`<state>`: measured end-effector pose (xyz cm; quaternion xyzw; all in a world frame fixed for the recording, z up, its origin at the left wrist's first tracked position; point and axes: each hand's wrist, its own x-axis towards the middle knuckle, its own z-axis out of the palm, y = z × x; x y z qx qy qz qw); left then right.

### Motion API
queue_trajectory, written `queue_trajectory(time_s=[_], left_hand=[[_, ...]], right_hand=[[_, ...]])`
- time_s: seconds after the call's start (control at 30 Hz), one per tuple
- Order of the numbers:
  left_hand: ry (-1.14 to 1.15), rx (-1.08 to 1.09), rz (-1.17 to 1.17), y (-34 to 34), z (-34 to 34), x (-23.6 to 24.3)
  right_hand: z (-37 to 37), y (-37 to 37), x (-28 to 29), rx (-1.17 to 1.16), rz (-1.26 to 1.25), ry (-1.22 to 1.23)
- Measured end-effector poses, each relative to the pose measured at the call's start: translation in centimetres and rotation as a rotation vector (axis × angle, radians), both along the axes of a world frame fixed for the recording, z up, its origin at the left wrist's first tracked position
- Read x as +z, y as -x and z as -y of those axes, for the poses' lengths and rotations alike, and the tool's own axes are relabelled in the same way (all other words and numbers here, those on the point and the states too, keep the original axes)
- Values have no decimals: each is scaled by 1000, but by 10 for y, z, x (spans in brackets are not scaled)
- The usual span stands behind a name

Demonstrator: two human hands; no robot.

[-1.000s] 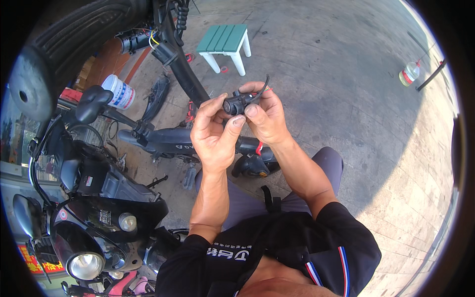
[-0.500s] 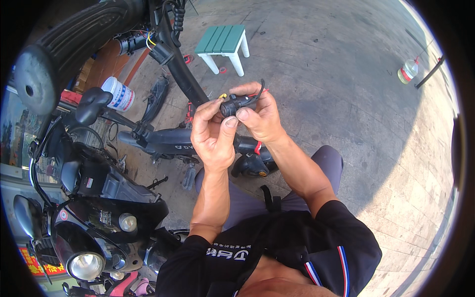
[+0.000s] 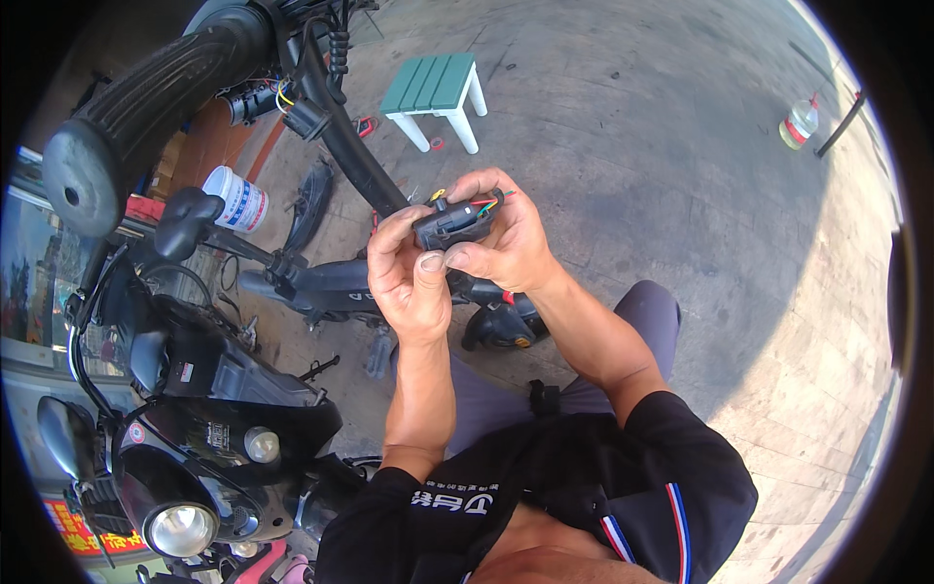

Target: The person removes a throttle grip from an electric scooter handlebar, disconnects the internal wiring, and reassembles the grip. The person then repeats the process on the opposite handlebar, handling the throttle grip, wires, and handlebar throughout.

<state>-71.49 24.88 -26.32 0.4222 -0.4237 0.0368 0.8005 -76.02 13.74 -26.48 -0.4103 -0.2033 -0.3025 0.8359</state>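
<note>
Both my hands hold a small black cylindrical electrical part with thin wires in front of the scooter frame. The fingertips and thumb of my left hand grip its left end. On its other side, my right hand curls round it, thumb against its lower edge. Thin red, green and yellow wires come out of the end nearest my right palm. A small yellow piece shows by my left fingertips; its kind is unclear. Just behind my hands runs the black frame tube of a scooter.
A handlebar grip juts in at upper left, near an open housing with loose wires. Beyond stands a green-topped stool. A white bucket sits left, a black scooter lower left, and a plastic bottle far right.
The part has turned in my hands, so its side and coloured wires now face up instead of its round end. Both hands have shifted slightly down and left.
</note>
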Motion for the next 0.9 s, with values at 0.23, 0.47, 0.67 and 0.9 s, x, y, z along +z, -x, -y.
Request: queue_trajectory(time_s=[0.23, 0.47, 0.67, 0.9], left_hand=[[-66, -16, 129, -4, -6, 1], [-88, -11, 300, 1, -13, 2], [-103, 67, 437, 3, -11, 7], [-246, 286, 671, -10, -17, 13]], right_hand=[[8, 1, 4, -170, 207, 284], [19, 13, 16, -257, 297, 456], [27, 21, 21, -259, 317, 548], [37, 19, 26, -362, 352, 675]])
